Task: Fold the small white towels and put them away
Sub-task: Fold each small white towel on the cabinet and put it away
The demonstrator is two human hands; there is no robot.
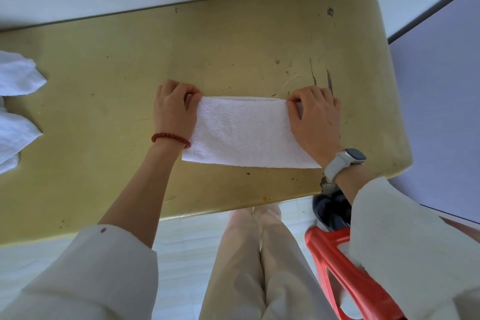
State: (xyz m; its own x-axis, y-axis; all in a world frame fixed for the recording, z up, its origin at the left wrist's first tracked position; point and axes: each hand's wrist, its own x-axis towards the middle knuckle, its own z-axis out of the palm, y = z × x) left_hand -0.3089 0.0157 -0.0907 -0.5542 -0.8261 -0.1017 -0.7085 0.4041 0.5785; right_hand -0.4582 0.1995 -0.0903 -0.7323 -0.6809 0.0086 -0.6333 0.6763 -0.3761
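Yellow table [104,138], scuffed, against pale wall. Head view: white towel [244,132] mid-table, folded once. Left hand [174,112] and right hand [315,117] pinch far corners. Unfolded towels [15,101] far left. Step: folding. Next, likely: second fold, edges aligned.

One camera only, worn on the head (so no second view shares anything). It looks steeply down and forward over the counter [233,41], close above it; the wall lies beyond the fingers [179,89], the person's own legs nearer than them.
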